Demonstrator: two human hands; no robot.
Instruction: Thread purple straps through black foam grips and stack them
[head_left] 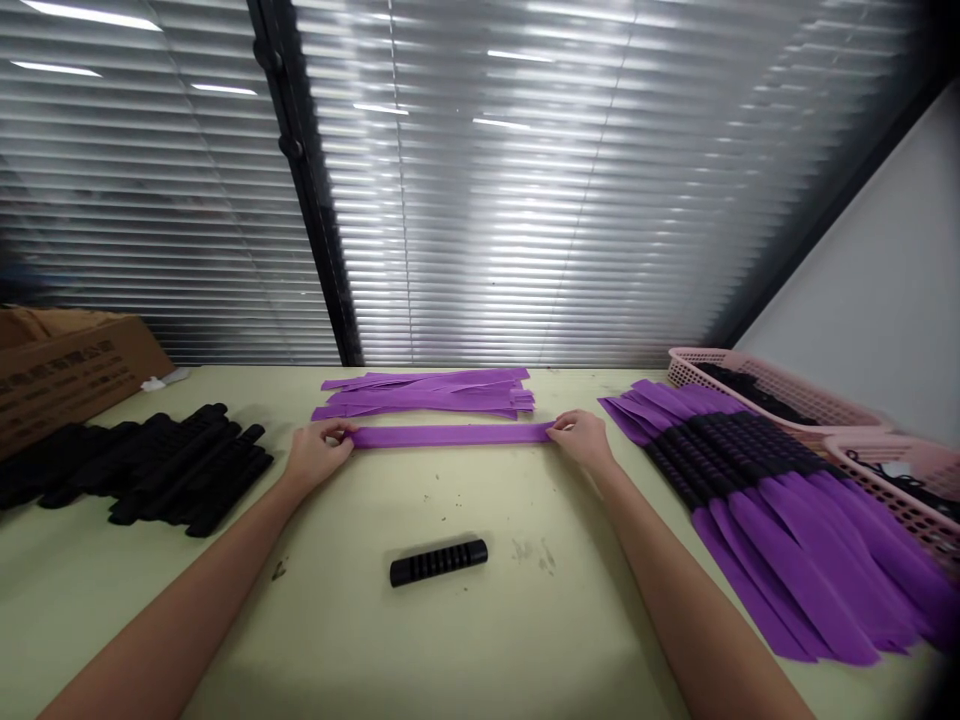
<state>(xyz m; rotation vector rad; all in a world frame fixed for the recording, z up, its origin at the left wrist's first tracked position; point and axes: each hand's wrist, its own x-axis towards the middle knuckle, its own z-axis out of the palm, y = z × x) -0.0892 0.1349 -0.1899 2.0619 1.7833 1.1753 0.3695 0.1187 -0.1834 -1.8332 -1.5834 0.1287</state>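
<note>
A flat purple strip (451, 436) is stretched straight between my two hands, just above or on the table. My left hand (321, 447) pinches its left end, and my right hand (581, 438) pinches its right end. Behind it lies a loose stack of similar purple strips (427, 392). Nearer to me, a short black ribbed sleeve (439, 563) rests on the table between my forearms, touched by neither hand.
Many black sleeves (172, 470) are piled at left beside a cardboard box (82, 360). At right, purple strips with black sleeves around their middles (750, 480) lie in a row. Pink baskets (862, 420) with black items stand behind them. Window blinds (495, 200) rise beyond the table.
</note>
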